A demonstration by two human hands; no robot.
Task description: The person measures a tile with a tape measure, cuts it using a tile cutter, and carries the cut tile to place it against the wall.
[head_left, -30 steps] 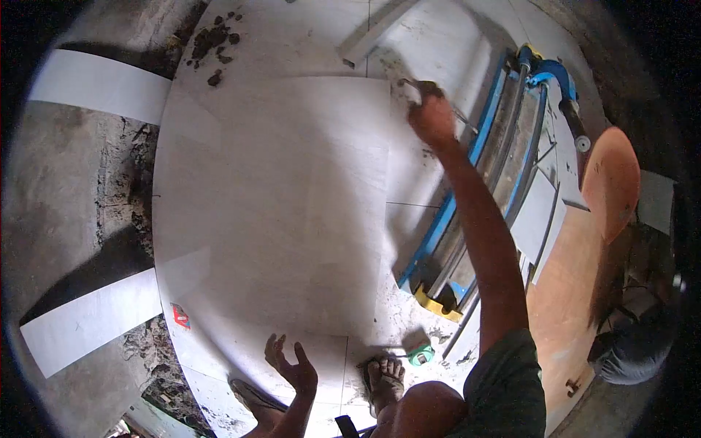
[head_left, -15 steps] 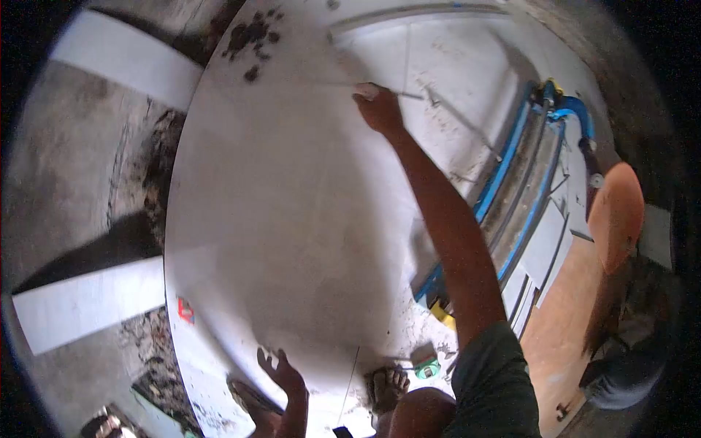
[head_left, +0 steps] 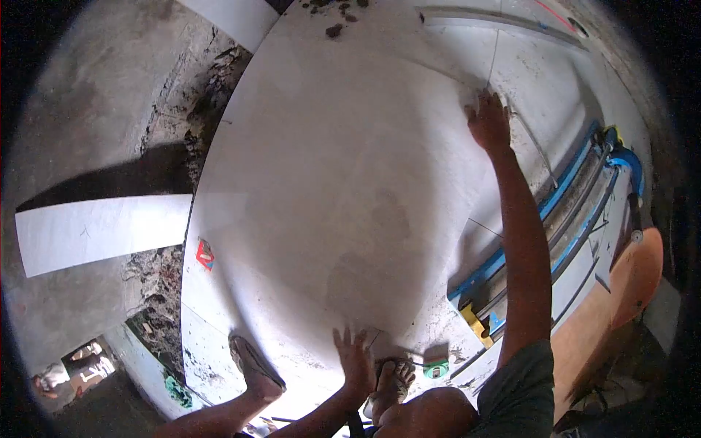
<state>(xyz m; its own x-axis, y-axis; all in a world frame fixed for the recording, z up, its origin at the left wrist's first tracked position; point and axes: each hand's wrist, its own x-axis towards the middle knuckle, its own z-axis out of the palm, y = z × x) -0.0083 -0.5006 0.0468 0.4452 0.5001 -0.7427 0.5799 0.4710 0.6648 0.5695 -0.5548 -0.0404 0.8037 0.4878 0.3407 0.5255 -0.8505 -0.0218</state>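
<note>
A large white tile floor (head_left: pixel 314 175) spreads out beneath both of my hands. My right hand (head_left: pixel 489 123) reaches far across it, palm down with fingers spread, right at a seam where tiles meet. Close to my sandalled foot (head_left: pixel 394 376), my left hand (head_left: pixel 355 358) is held low with its fingers apart and nothing in them. A thin dark rod (head_left: pixel 534 142) lies to the right of my right hand. Beyond my right forearm sits a blue tile cutter (head_left: pixel 558 219) with two long rails. A green tape measure (head_left: pixel 436 369) lies right of my foot.
On the left, a white tile strip (head_left: pixel 102 230) juts over the concrete floor (head_left: pixel 87 102) beside broken rubble (head_left: pixel 157 281). A red packet (head_left: pixel 204 254) lies near the tiles' left edge. Dark clumps (head_left: pixel 334 30) dot the far end. An orange-brown board (head_left: pixel 584 336) lies at right.
The view has turned, shifting the scene. My right hand has moved right to the tile seam, its fingers now spread. My left hand has moved right, closer to my foot.
</note>
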